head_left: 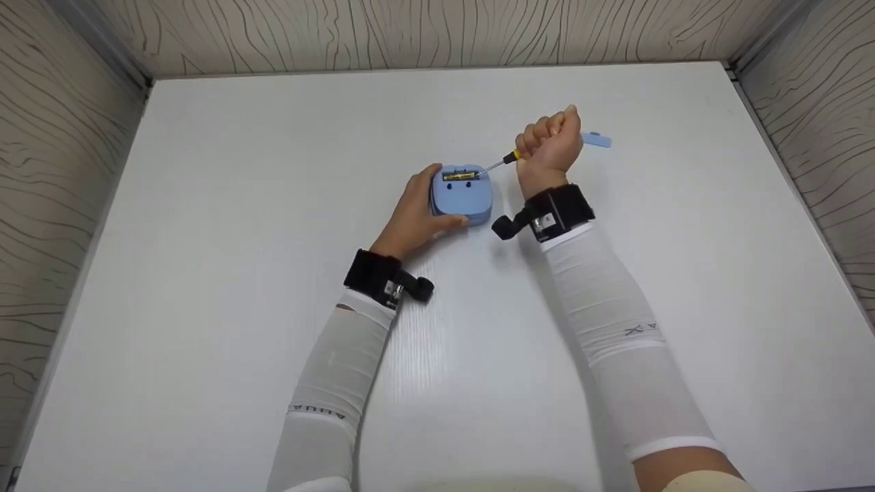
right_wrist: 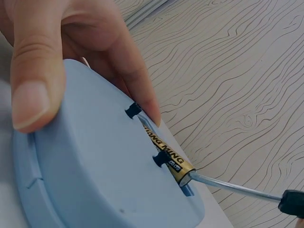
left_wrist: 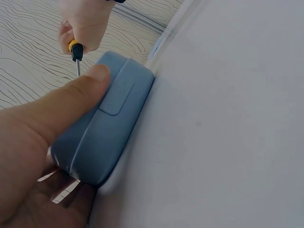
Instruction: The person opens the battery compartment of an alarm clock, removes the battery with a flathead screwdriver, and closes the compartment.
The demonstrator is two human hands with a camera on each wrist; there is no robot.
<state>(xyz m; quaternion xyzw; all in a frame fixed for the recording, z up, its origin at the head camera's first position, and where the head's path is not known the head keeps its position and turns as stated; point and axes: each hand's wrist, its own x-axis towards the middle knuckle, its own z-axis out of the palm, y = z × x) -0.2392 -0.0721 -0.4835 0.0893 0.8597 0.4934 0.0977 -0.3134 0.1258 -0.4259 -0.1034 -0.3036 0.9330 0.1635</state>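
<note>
A light blue, rounded plastic case [head_left: 462, 199] lies on the table with its battery slot facing up. My left hand [head_left: 415, 205] grips it from the left, the thumb [left_wrist: 71, 97] along the near side and the fingers round the far side. Inside the slot sits a gold and black battery [right_wrist: 167, 154]. My right hand [head_left: 551, 145] holds a screwdriver [head_left: 507, 160] by its yellow and black handle. In the right wrist view the metal shaft [right_wrist: 235, 186] slants in, and its tip touches the battery's end.
A small light blue battery cover [head_left: 596, 140] lies just beyond my right hand. The white table [head_left: 225, 225] is bordered by wood-grain panels [head_left: 437, 34] at the back and sides. Black camera straps [head_left: 562, 210] circle both wrists over white sleeves.
</note>
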